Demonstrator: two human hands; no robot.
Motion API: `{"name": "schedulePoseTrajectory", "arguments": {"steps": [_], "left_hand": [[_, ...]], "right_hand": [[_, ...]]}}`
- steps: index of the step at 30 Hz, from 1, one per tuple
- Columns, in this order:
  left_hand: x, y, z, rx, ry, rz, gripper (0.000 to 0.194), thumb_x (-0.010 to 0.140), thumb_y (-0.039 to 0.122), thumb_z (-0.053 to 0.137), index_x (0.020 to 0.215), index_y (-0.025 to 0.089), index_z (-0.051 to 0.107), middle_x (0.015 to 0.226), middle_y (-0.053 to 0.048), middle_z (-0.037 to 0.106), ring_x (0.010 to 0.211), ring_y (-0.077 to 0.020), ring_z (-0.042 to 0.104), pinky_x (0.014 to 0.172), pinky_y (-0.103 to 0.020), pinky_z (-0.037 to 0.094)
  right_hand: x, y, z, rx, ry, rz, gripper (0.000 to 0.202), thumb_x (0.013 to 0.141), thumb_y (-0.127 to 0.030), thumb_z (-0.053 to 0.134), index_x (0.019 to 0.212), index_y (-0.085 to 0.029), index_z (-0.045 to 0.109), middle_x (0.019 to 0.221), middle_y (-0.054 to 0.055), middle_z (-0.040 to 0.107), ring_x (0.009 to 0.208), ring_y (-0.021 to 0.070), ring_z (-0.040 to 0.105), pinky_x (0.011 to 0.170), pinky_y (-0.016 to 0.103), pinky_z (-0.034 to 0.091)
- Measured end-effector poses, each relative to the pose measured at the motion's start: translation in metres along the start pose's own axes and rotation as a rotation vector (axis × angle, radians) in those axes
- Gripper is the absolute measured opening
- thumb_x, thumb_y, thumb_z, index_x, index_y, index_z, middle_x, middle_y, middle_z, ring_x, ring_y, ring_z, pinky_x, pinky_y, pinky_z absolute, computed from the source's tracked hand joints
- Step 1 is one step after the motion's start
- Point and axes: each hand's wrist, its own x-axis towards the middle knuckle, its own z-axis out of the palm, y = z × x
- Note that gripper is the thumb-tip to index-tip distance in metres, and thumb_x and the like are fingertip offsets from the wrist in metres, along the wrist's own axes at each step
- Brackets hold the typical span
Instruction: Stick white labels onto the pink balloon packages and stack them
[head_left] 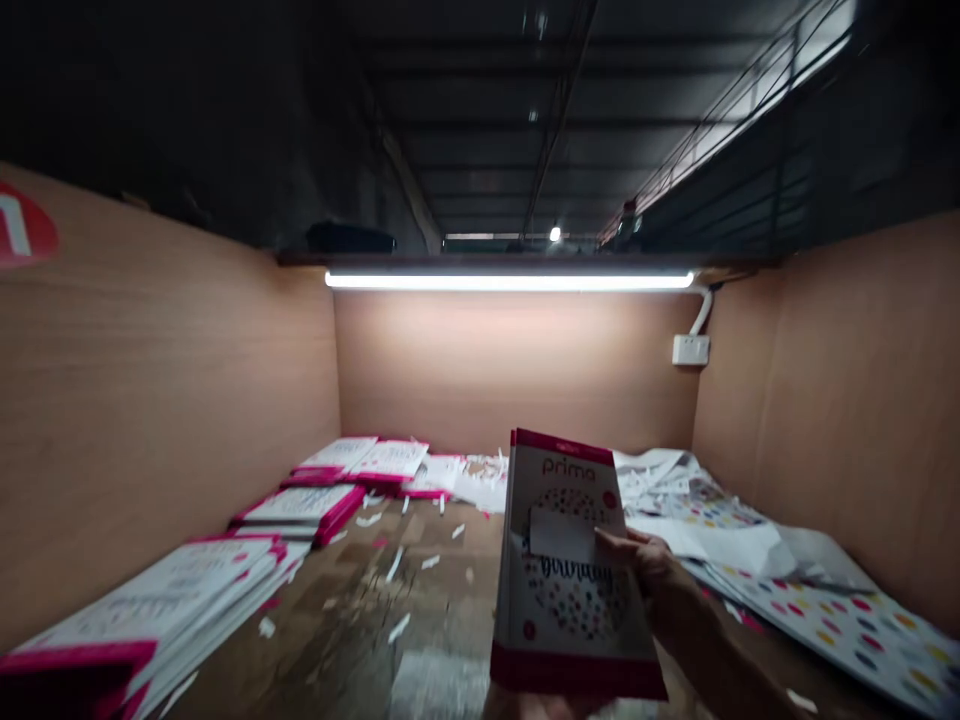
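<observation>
A flat white packet (570,630) with magenta bands, dotted print and the words "prima" and "birthday" stands upright in front of me. My left hand (532,706) supports it from below; only a bit of that hand shows under the bottom edge, the rest being hidden. Across the packet's front lies a blank white slip (562,534). At the slip's right end are the fingertips of my right hand (649,565), its fingers bent together by the packet's right edge. Motion blurs this hand somewhat.
Stacks of similar packets (165,600) line the left wall, with more packets (390,460) at the back. Dotted sheets (847,630) and crumpled white paper (735,545) lie to the right. Paper scraps litter the brown tabletop (337,620). Wooden panels (517,380) enclose three sides beneath a tube light (510,282).
</observation>
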Motion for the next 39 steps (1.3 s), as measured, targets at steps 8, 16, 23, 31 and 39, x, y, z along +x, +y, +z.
{"name": "schedulePoseTrajectory", "arguments": {"steps": [8, 16, 23, 31, 39], "left_hand": [[0.029, -0.013, -0.037, 0.271, 0.228, -0.068, 0.035, 0.075, 0.049, 0.057, 0.078, 0.015, 0.048, 0.073, -0.011, 0.063, 0.074, -0.0265, 0.063, 0.066, -0.040, 0.050], [0.034, -0.013, -0.043, 1.277, 0.174, 0.066, 0.015, 0.082, 0.016, 0.044, 0.073, 0.014, 0.055, 0.067, -0.007, 0.059, 0.071, -0.0242, 0.058, 0.072, -0.036, 0.043], [0.030, -0.020, -0.030, 1.965, -0.064, 0.095, 0.031, 0.073, -0.002, 0.038, 0.098, -0.010, 0.054, 0.084, -0.028, 0.058, 0.082, -0.0359, 0.056, 0.076, -0.047, 0.040], [0.030, -0.009, -0.028, 2.162, -0.156, 0.050, 0.028, 0.074, 0.001, 0.039, 0.097, -0.003, 0.054, 0.081, -0.020, 0.060, 0.079, -0.0292, 0.059, 0.073, -0.039, 0.044], [0.029, -0.024, -0.017, 2.243, -0.095, -0.003, 0.028, 0.074, 0.000, 0.037, 0.095, -0.006, 0.054, 0.083, -0.026, 0.059, 0.075, -0.0317, 0.061, 0.061, -0.037, 0.047]], "right_hand": [[-0.014, 0.052, -0.047, -0.062, 0.222, 0.418, 0.020, 0.061, -0.021, 0.072, 0.076, -0.011, 0.064, 0.071, 0.010, 0.070, 0.071, 0.0270, 0.066, 0.072, 0.042, 0.053], [-0.003, 0.084, -0.057, -0.563, 0.091, 0.565, 0.026, 0.072, -0.038, 0.060, 0.070, -0.012, 0.062, 0.069, 0.012, 0.068, 0.066, 0.0259, 0.065, 0.068, 0.039, 0.052], [-0.001, 0.083, -0.054, -1.764, 0.091, 0.200, 0.046, 0.073, -0.057, 0.053, 0.076, -0.012, 0.065, 0.073, 0.017, 0.064, 0.075, 0.0367, 0.060, 0.066, 0.050, 0.044], [-0.005, 0.105, -0.065, -1.746, -0.454, -0.576, 0.043, 0.081, -0.005, 0.043, 0.111, -0.031, 0.060, 0.126, 0.001, 0.053, 0.112, 0.0229, 0.045, 0.101, 0.048, 0.028], [0.004, 0.116, -0.070, -1.515, -0.568, -0.361, 0.046, 0.084, -0.007, 0.036, 0.123, -0.025, 0.052, 0.134, 0.003, 0.044, 0.129, 0.0228, 0.030, 0.105, 0.055, 0.017]]}}
